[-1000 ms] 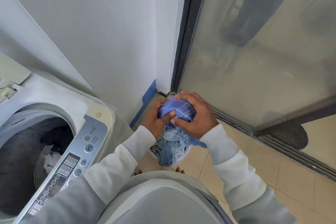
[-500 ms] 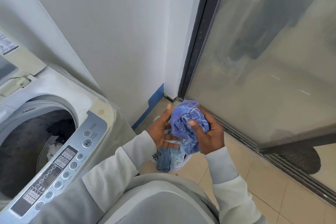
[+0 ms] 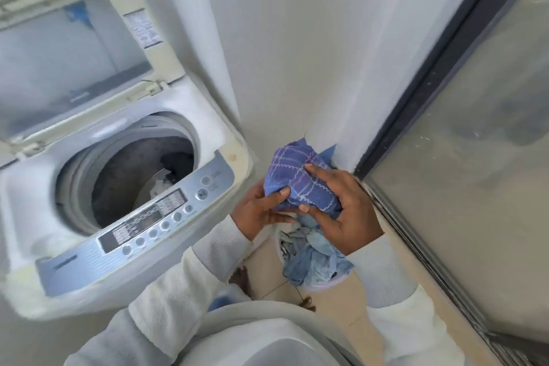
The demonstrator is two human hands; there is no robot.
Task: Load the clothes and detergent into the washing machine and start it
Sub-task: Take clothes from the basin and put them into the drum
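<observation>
Blue checked cloth with white stitched lines (image 3: 300, 180), bunched into a ball, is being gripped by both hands. Left hand (image 3: 261, 211) is pinching its lower left edge with the thumb on top; right hand (image 3: 346, 208) is wrapping its right side, fingers (image 3: 319, 171) pressing across the front. Directly below, a round pale basket (image 3: 319, 287) on the tiled floor (image 3: 335, 303) is holding crumpled light-blue garments (image 3: 312, 258). To the left, a white top-loading washing machine (image 3: 124, 187) is standing with its lid (image 3: 74, 62) raised, its drum (image 3: 142, 175) containing some dark and white laundry behind the silver control panel (image 3: 142, 223).
</observation>
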